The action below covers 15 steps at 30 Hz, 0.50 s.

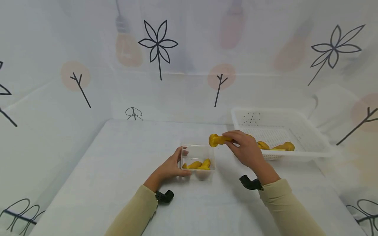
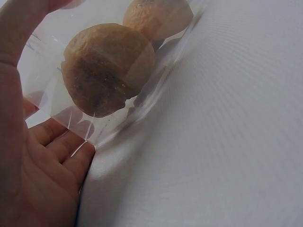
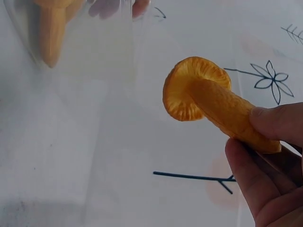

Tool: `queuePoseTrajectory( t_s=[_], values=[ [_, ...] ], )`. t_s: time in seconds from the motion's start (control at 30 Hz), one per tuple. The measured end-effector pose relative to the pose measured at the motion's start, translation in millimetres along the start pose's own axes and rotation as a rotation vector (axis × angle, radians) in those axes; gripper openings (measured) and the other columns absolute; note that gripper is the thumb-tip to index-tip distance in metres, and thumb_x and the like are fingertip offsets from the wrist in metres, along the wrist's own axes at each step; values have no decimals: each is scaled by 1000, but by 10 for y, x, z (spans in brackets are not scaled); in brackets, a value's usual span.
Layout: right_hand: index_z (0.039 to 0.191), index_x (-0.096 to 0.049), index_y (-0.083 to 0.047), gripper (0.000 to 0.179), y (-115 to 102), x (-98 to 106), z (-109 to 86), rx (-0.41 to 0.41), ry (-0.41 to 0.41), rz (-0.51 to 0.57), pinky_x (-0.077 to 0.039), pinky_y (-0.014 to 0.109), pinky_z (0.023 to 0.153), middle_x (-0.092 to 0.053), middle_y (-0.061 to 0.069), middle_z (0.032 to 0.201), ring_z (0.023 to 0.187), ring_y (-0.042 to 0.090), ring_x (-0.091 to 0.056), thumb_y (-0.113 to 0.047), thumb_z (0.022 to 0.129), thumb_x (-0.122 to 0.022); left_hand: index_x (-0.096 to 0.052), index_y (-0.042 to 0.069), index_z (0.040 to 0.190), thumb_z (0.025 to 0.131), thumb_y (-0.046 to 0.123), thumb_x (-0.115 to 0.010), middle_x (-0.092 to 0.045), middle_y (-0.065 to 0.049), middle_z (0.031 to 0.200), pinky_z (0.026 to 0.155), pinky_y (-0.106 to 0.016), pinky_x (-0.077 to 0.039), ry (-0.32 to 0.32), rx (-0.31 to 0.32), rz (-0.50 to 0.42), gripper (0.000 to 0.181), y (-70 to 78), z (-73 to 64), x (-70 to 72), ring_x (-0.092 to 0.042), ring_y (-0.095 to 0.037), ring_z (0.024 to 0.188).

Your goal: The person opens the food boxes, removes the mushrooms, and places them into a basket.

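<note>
My right hand (image 1: 246, 147) pinches a yellow mushroom (image 3: 213, 101) by its stem, thumb on one side and fingers on the other. Its ribbed cap points left, above and to the right of a clear plastic box (image 1: 213, 157). Around the left side of that box my left hand (image 1: 171, 168) curls, thumb at the near wall and fingers at the far side. Several yellow mushrooms (image 1: 195, 165) lie inside the box. Through its clear wall, a brownish mushroom cap (image 2: 109, 66) fills much of the left wrist view.
At the back right stands a white perforated basket (image 1: 313, 154) with more yellow mushrooms (image 1: 287, 146) along its near side. A white cloth (image 1: 118, 150) covers the table, and a patterned curtain (image 1: 183, 95) hangs behind. Both wrists carry a black camera mount (image 1: 250, 183).
</note>
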State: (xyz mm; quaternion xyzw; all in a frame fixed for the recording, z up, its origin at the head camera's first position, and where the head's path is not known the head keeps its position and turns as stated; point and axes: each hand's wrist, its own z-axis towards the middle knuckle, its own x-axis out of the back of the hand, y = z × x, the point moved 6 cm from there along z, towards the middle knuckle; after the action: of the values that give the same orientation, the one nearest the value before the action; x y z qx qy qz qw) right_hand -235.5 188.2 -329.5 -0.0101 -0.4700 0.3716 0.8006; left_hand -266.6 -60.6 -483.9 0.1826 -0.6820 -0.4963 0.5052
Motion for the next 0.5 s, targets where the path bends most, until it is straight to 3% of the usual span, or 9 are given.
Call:
queuePoseTrajectory(
  t_s=[0.5],
  values=[
    [112,-69,-4,31,269,186,-76,-76,126,-48,-58,38,77,-69,11,111,94,28,-69,-2,81,-75,-19,26,150,70,42,-84,-42,-4,149,118,-45,-29,6,3,-2,104,2,-1,5,-36,-26,143]
  ],
)
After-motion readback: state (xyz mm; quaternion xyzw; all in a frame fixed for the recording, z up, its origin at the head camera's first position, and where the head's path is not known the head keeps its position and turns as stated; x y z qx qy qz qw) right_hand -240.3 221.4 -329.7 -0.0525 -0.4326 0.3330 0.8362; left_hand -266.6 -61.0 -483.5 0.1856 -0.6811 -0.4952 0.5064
